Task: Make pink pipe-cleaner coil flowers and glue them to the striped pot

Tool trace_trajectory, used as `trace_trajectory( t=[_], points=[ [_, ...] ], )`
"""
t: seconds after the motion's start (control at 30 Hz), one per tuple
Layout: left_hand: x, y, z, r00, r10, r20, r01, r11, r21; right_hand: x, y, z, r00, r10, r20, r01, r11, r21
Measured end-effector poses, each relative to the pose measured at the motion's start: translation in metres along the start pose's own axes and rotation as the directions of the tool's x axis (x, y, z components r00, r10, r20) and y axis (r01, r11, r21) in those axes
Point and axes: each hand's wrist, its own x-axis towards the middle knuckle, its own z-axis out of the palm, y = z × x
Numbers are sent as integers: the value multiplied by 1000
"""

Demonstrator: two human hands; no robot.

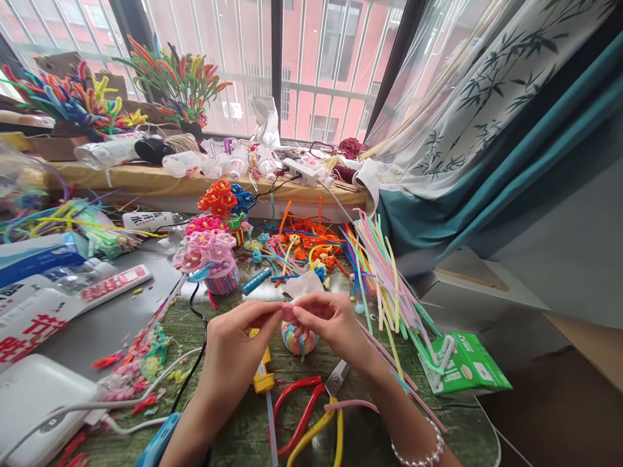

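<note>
Tall window panes [326, 71] barred in white look out on a pink-red building; a sheer bamboo-printed curtain [487, 110] and a teal curtain [428, 220] hang at the right; along the tan-covered windowsill [146, 181] stand clear plastic bottles [182, 164], a white power strip [298, 170] and bouquets of red, orange and yellow twisted pipe-cleaner stems [175, 81]; below, a mottled green mat-topped surface [248, 428] is crowded with craft pieces; the left hand [243, 331] and the right hand [331, 321] meet over it, both nearly closed in a tight fingertip pinch on a small pink pipe-cleaner piece [288, 312]; just beneath sits a round pastel-striped chenille bundle [299, 340]; a yellow-handled tool [263, 370] lies near the left wrist, and red-handled pliers [294, 387] lie beside yellow-handled cutters [338, 428]; a fan of loose pastel chenille stems [384, 279] spreads to the right; a pink pipe-cleaner flower cup [209, 259] stands ahead; a white beaded bracelet [423, 447] circles the right wrist.
</note>
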Motion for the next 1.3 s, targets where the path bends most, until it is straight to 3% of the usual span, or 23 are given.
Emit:
trace_trajectory(
  t=[0.13, 0.23, 0.33, 0.43, 0.53, 0.87, 1.17, 1.3],
  points=[
    [7, 5, -8, 965, -253, 66, 261, 931, -256, 8, -9, -3, 999, 28, 33, -28, 999, -19],
    [9, 14, -13, 941, -323, 107, 339, 868, -362, 5, -21, 0, 997, 41, 70, -36, 997, -71],
    [7, 21, -14, 932, -340, 125, 362, 849, -386, -6, -29, 13, 999, 38, 11, -37, 995, -97],
    [3, 23, -15, 927, -340, 157, 375, 832, -408, -19, -30, 30, 987, 2, -163, -14, 997, -74],
    [0, 24, -20, 919, -335, 209, 394, 810, -435, -30, -26, 40, 966, 1, -259, -6, 1000, -18],
    [5, 26, -34, 844, -331, 423, 509, 743, -435, -48, -28, 55, 946, 0, -324, -10, 1000, -27],
    [-11, 30, -16, 871, -410, 272, 491, 690, -533, -45, -25, 75, 861, -7, -508, 44, 997, 61],
    [-15, 32, -11, 867, -453, 206, 488, 690, -534, -43, -23, 75, 851, 30, -524, 45, 990, 131]
  ],
)
